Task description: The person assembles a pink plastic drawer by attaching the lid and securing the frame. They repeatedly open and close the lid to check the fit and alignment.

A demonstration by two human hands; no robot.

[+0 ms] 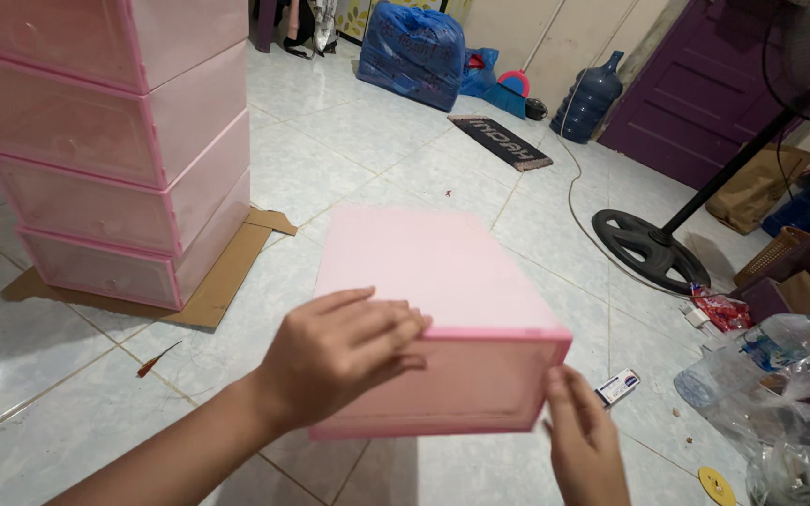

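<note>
Both hands are on a pink plastic box (433,309), held above the tiled floor (67,375) right in the middle of the view. The left hand (339,351) lies flat over the box's top near edge, fingers spread and curled down onto the lid, thumb tucked below at the front face. The right hand (583,436) comes up from below at the box's lower right corner, fingers loosely extended and touching the front panel; how firmly it grips, I cannot tell. The box's front is a frosted pink panel, and what is inside cannot be made out.

Over on the left stands a stack of pink drawer boxes (114,141), four tiers showing, sitting on a sheet of brown cardboard (222,281). Their fronts are translucent, contents too hazy to tell.

At the back, a full blue plastic bag (414,52) and a dark blue water jug (588,98). To the right, the black fan base (649,248), a clear plastic bottle (785,337) lying among crumpled clear bags, and a small white-and-blue packet (617,386) on the floor just beside the right hand.
</note>
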